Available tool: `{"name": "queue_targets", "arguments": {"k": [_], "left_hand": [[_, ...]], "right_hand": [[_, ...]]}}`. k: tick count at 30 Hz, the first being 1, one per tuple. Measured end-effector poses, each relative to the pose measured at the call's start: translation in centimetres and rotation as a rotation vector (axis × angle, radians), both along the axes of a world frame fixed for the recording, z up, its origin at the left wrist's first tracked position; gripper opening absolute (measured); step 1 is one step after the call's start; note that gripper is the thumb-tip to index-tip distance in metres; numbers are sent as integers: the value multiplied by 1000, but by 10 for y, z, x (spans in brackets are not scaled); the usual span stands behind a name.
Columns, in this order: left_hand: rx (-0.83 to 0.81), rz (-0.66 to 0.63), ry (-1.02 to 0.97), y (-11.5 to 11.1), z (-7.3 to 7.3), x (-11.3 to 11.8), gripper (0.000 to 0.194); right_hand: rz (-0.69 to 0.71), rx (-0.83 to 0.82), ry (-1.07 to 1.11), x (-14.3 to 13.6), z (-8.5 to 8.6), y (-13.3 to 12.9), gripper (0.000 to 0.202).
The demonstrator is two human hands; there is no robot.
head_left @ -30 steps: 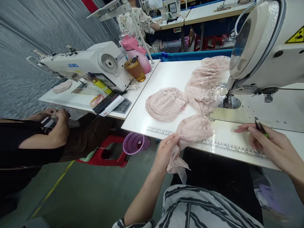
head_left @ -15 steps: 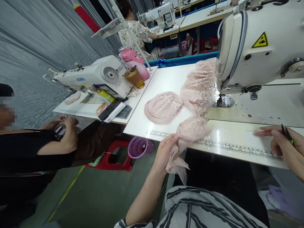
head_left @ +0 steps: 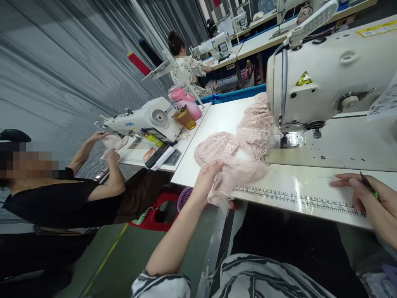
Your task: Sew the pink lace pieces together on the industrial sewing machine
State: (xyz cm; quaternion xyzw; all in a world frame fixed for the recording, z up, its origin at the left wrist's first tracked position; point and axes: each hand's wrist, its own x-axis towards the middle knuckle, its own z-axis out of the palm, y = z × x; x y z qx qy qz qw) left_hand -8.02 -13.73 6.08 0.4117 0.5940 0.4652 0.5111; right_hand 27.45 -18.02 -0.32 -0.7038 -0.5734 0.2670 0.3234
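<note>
The white table [head_left: 285,178] runs out of view on the right, its near edge partly covered by lace; the sewing machine [head_left: 325,78] on it is also cut off at the right, and glare and shadow make its needle area hard to read; a gathered heap of lace [head_left: 254,126] stands partly behind the machine's head; nearer and to the left lies a flat stack of lace [head_left: 214,149], its near side covered; the left hand [head_left: 206,182] pinches a lace piece [head_left: 240,171] between thumb and fingers, the thumb mostly hidden; that piece spreads rightward from this hand over the table, droops at the near edge, and lies well left of the right hand [head_left: 369,196]; this hand grips dark snips [head_left: 367,185], handles mostly concealed, one extended finger blurred.
</note>
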Motion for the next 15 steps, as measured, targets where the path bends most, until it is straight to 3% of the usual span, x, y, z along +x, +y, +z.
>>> {"name": "queue_targets", "arguments": {"k": [8,15], "left_hand": [[72,-85,157,67,43,-3,30],[119,-99,238,90,75,4,26]], "right_hand": [[26,-120,113,1,1,3,59],[62,-67,104,8,-12,4,54]]}}
